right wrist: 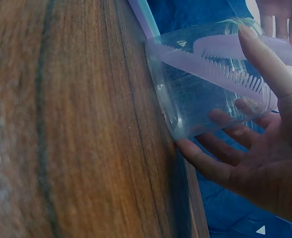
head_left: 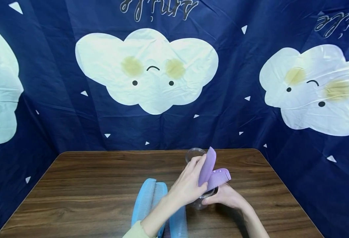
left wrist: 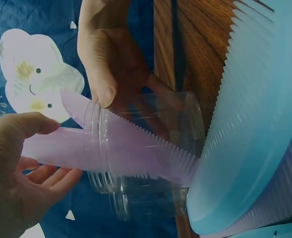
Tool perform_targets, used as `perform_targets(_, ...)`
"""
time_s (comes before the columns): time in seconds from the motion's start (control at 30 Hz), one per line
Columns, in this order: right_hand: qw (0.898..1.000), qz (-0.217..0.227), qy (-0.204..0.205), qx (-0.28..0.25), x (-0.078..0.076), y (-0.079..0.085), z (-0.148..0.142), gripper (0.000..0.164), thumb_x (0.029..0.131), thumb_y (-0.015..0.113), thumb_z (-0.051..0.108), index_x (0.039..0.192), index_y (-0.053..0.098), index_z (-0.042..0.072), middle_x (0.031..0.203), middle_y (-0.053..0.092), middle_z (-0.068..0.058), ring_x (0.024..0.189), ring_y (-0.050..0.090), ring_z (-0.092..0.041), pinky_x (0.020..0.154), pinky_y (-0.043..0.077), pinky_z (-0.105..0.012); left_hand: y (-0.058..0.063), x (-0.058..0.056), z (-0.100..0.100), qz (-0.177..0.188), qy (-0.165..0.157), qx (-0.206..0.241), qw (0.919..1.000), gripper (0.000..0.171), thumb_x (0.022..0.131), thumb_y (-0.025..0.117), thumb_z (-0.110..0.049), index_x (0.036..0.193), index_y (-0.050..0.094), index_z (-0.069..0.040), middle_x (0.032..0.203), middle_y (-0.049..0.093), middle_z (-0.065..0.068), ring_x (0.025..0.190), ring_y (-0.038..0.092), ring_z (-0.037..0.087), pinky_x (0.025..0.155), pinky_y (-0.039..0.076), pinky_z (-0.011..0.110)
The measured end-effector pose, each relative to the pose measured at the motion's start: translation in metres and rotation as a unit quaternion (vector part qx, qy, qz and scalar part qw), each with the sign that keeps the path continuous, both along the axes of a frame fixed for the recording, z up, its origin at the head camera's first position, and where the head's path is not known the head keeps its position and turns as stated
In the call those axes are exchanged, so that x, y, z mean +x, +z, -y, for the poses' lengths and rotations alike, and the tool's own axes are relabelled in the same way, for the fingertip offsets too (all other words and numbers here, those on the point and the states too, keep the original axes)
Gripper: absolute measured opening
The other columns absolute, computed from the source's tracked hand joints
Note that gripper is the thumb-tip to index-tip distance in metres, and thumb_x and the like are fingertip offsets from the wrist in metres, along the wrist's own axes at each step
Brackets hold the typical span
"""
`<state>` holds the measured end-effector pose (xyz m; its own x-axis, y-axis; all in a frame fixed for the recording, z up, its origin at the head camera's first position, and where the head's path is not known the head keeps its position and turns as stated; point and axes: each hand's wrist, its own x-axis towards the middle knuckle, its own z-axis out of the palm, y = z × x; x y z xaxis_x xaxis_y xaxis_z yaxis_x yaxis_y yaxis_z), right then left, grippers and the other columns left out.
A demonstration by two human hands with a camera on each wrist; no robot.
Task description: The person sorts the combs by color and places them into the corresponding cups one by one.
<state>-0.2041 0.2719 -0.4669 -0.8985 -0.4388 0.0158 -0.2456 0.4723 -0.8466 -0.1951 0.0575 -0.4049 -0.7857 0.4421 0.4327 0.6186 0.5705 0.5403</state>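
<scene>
My left hand [head_left: 189,181] pinches a light purple comb [head_left: 208,167] between thumb and fingers. The comb's lower end is inside a clear plastic jar [right wrist: 173,116]. A second purple comb [head_left: 222,177] leans in the same jar, its end sticking out over the rim towards the right. Around the jar's right side curls my right hand [head_left: 226,195], thumb near the threaded mouth and fingers along the wall. In the right wrist view the jar's base stands on the wooden table, and both combs show through its clear wall.
Several blue combs [head_left: 143,201] stand or lie close together left of the jar, partly behind my left forearm, with some purple teeth among them. Another clear container [head_left: 193,153] is behind the jar. The brown wooden table [head_left: 97,185] meets a dark blue cloth [head_left: 162,132] with cloud prints.
</scene>
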Motion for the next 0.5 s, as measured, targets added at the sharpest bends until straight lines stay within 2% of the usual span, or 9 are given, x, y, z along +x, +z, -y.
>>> perform_targets(0.1, 1.000, -0.025, 0.007, -0.009, -0.002, -0.001, 0.002, 0.080, 0.076, 0.090, 0.023, 0.142, 0.051, 0.004, 0.136, 0.065, -0.012, 0.119, 0.059, 0.000, 0.103, 0.043, -0.015, -0.001, 0.001, 0.001, 0.002, 0.006, -0.002, 1.0000, 0.084, 0.088, 0.073, -0.020, 0.161, 0.032, -0.013, 0.154, 0.047, 0.003, 0.134, 0.054, 0.020, 0.110, 0.050, 0.040)
perform_targets(0.23, 0.996, -0.081, 0.026, -0.035, -0.004, -0.004, 0.004, 0.086, 0.075, 0.091, 0.017, 0.147, 0.048, 0.000, 0.144, 0.059, -0.020, 0.130, 0.058, -0.012, 0.108, 0.039, -0.013, -0.002, 0.001, 0.005, 0.007, 0.013, -0.003, 0.9999, 0.085, 0.089, 0.076, -0.026, 0.161, 0.033, -0.016, 0.153, 0.047, 0.003, 0.131, 0.055, 0.019, 0.108, 0.052, 0.039)
perform_targets(0.33, 0.994, -0.099, 0.032, -0.045, -0.005, -0.006, 0.004, 0.089, 0.074, 0.091, 0.015, 0.149, 0.046, -0.002, 0.148, 0.055, -0.025, 0.134, 0.056, -0.018, 0.109, 0.037, -0.011, -0.003, 0.001, 0.011, 0.011, 0.016, -0.003, 0.9998, 0.086, 0.089, 0.077, -0.028, 0.161, 0.033, -0.018, 0.153, 0.046, 0.002, 0.134, 0.054, 0.019, 0.108, 0.052, 0.041)
perform_targets(0.5, 0.994, -0.097, 0.030, -0.042, -0.005, -0.007, 0.004, 0.090, 0.074, 0.091, 0.018, 0.149, 0.046, -0.002, 0.146, 0.057, -0.026, 0.128, 0.055, -0.001, 0.108, 0.037, -0.011, -0.007, 0.003, 0.020, 0.016, 0.027, -0.005, 0.9995, 0.085, 0.089, 0.076, -0.032, 0.162, 0.032, -0.021, 0.156, 0.044, 0.000, 0.136, 0.052, 0.020, 0.106, 0.053, 0.045)
